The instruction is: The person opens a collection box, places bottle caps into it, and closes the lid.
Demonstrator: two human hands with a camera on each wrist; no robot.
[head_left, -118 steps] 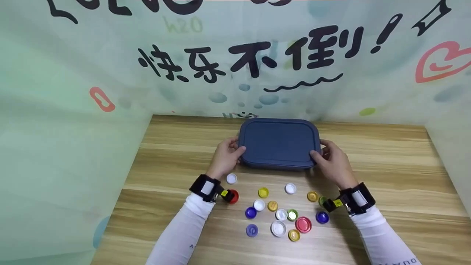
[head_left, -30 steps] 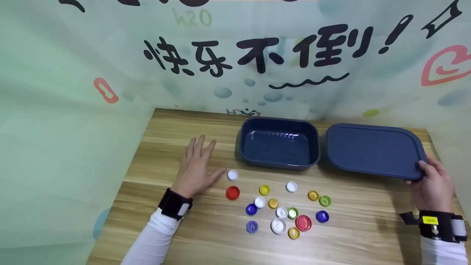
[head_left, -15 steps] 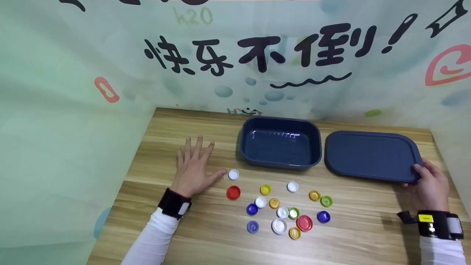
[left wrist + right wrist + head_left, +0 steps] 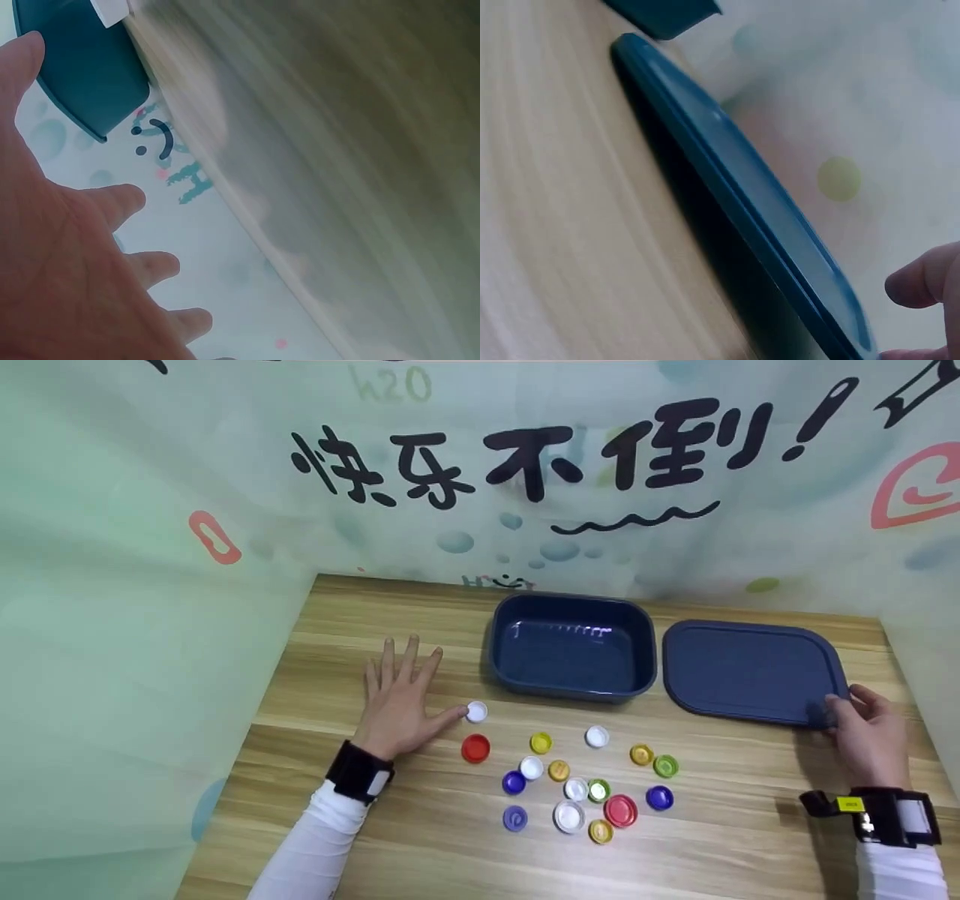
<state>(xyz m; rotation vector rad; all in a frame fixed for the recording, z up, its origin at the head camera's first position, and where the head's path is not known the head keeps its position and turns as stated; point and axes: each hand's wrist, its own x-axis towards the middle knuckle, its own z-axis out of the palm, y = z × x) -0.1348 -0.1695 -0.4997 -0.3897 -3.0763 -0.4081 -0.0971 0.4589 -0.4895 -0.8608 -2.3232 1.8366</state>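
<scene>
My left hand (image 4: 399, 712) is spread with straight fingers left of the blue box (image 4: 499, 664), its thumb tip right at a white bottle cap (image 4: 476, 712). In the left wrist view the palm and spread fingers show with nothing held. My right hand (image 4: 870, 733) is at the near right corner of the blue lid (image 4: 750, 671). In the right wrist view the thumb (image 4: 919, 281) stands apart above the lid, while another finger is right at its edge. A dark shadow lies beneath the lid's side there. The box stands uncovered with bare inside.
Several bottle caps lie in front of the box, among them a red cap (image 4: 475, 748), a yellow cap (image 4: 541, 742), a green cap (image 4: 665, 766) and a dark blue cap (image 4: 660, 798). A printed curtain (image 4: 420, 532) hangs behind the wooden table (image 4: 322, 660).
The lid has come off the box, been carried right and lowered beside it. My right thumb has lifted from the lid. My left hand has left the box and spread out at its left.
</scene>
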